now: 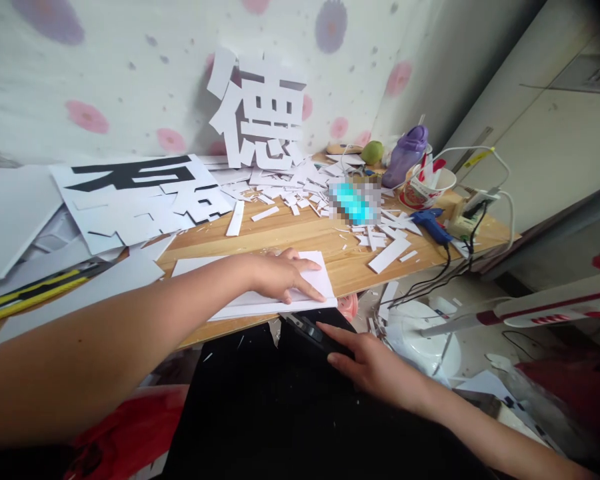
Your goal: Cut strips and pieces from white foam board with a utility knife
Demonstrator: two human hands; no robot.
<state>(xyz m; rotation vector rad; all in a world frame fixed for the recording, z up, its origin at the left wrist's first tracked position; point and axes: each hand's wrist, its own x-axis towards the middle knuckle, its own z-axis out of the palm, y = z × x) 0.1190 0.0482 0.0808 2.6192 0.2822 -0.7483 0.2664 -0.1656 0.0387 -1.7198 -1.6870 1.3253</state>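
My left hand (285, 277) lies with fingers spread, pressing on a white board (323, 270) at the table's front edge. Index and middle fingertips rest near a strip along the board's front side. In my right hand (367, 360) is a black utility knife (310, 330), held just below the board's near edge over my dark-clothed lap. Its tip points up and left toward that edge; how far the blade is out is hard to see. Behind the board, a cut white foam-board character (267, 123) leans against the wall.
A white sheet with black shapes (130, 200) lies on stacked boards at left, near a yellow-black tool (40, 293). Scraps (295, 183) litter the wooden table (260, 237). A blue glue gun (433, 227), power strip (473, 207), paper bucket (425, 190) and purple bottle (405, 157) stand right.
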